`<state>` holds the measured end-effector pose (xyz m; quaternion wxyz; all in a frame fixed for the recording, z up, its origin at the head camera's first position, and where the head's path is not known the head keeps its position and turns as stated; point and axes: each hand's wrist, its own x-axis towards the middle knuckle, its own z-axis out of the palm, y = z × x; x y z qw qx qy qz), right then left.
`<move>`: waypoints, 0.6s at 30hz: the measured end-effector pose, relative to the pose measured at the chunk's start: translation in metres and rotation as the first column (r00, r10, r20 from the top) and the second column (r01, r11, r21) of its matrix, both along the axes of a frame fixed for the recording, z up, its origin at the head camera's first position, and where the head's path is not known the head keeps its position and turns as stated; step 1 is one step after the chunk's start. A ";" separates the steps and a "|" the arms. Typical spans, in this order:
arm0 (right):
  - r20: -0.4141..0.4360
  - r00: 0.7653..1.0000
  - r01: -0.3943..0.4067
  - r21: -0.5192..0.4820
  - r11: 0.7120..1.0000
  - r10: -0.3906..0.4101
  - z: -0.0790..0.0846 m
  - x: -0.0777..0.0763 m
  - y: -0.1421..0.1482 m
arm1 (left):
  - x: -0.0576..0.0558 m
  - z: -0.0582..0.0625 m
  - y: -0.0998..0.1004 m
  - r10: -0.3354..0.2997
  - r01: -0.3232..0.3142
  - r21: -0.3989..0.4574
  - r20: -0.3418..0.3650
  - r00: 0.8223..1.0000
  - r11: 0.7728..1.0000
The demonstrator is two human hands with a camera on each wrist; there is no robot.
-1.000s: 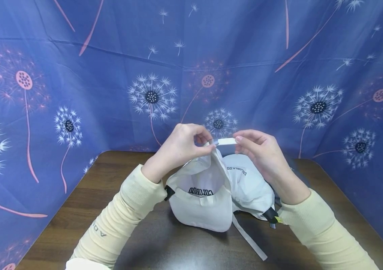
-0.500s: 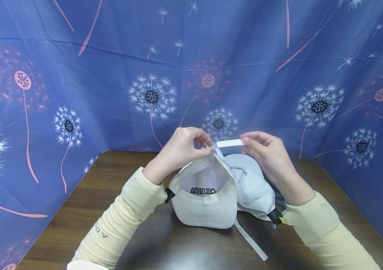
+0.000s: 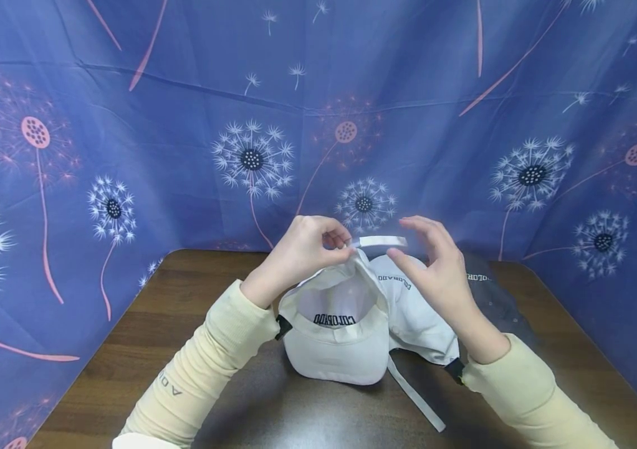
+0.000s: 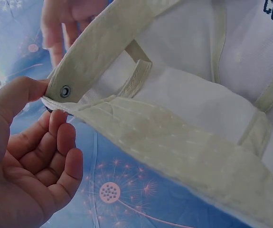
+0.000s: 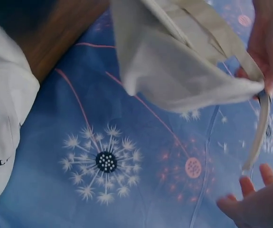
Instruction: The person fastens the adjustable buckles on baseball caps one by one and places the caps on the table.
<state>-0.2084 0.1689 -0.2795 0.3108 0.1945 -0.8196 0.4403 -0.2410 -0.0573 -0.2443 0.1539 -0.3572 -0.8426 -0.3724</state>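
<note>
I am pinching the white cotton cap (image 3: 336, 324) by its back edge with my left hand (image 3: 296, 252), beside the white fabric strap (image 3: 383, 241). My right hand (image 3: 436, 271) is hovering with fingers spread, gripping nothing. That free strap could be slipping back through its buckle.

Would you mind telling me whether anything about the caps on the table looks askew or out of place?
The front white cap is held up off the table by its back edge, pinched in the left hand, with its short strap sticking out sideways, free of the open right hand. A long white strap trails loose over the table. No damage shows.
</note>
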 end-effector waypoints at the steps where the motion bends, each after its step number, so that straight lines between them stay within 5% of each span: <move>1: -0.059 0.998 0.011 0.030 0.999 -0.010 -0.002 0.000 -0.003 | 0.000 0.000 0.000 0.001 -0.001 0.002 -0.002 1.000 1.000; 5: -0.271 0.962 0.027 0.107 0.994 0.003 -0.009 0.000 -0.014 | -0.001 -0.001 0.001 0.005 -0.004 0.002 -0.014 1.000 1.000; 10: -0.489 0.868 0.023 0.222 0.975 0.091 -0.018 -0.008 -0.030 | 0.000 -0.001 0.003 0.023 -0.023 -0.012 -0.021 1.000 1.000; 13: -0.567 0.818 0.078 0.275 0.958 0.097 -0.022 -0.014 -0.038 | 0.001 0.000 0.004 0.034 -0.034 -0.021 -0.016 0.999 0.999; 18: -0.637 0.769 0.173 0.291 0.941 0.056 -0.023 -0.022 -0.044 | 0.002 0.000 0.005 0.034 -0.035 -0.029 -0.017 0.999 0.999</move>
